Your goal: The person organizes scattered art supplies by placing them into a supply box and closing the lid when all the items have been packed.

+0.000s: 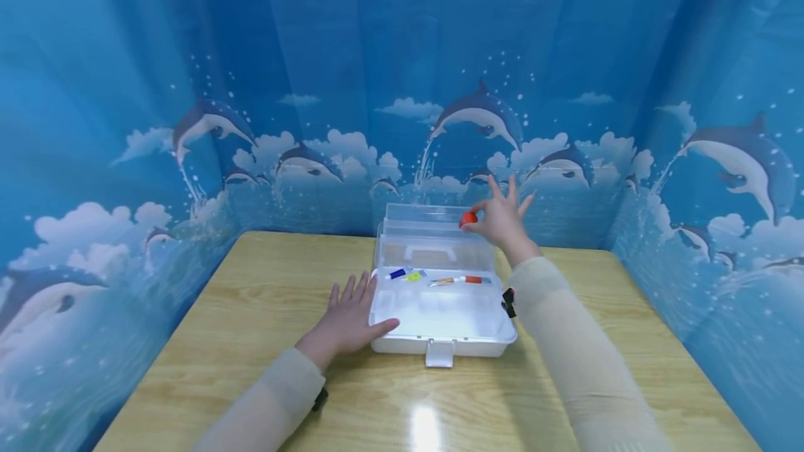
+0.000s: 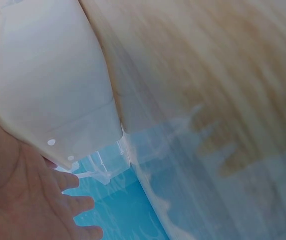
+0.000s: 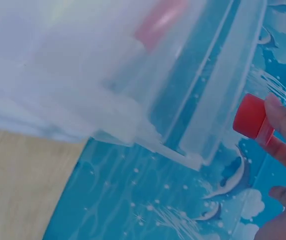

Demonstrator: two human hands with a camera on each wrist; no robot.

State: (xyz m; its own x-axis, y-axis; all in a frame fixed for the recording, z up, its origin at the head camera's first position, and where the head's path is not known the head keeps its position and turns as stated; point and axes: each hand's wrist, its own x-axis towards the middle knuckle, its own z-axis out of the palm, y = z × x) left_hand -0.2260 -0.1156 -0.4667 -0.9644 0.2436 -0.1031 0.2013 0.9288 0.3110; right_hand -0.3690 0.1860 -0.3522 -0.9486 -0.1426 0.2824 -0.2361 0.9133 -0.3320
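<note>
A white plastic case [image 1: 440, 316] stands on the table with its clear lid [image 1: 433, 218] raised at the back. My right hand [image 1: 504, 220] is above the case's back right, pinching a small red cylinder [image 3: 250, 116] between thumb and index finger; the other fingers spread away. Its exact kind is unclear. With straight, spread fingers, my left hand [image 1: 347, 318] touches the case's left side, the thumb over the front left rim. Inside lie a blue-labelled tube [image 1: 398, 273], a yellow-labelled tube [image 1: 414, 276], a slim orange stick-like item [image 1: 442, 281] and an orange-and-white pen-like item [image 1: 475, 280].
The light wooden table [image 1: 276, 291] extends on both sides of the case. A blue curtain [image 1: 314, 54] with dolphins and clouds encloses the back and sides. A white latch [image 1: 440, 354] hangs from the case's front edge.
</note>
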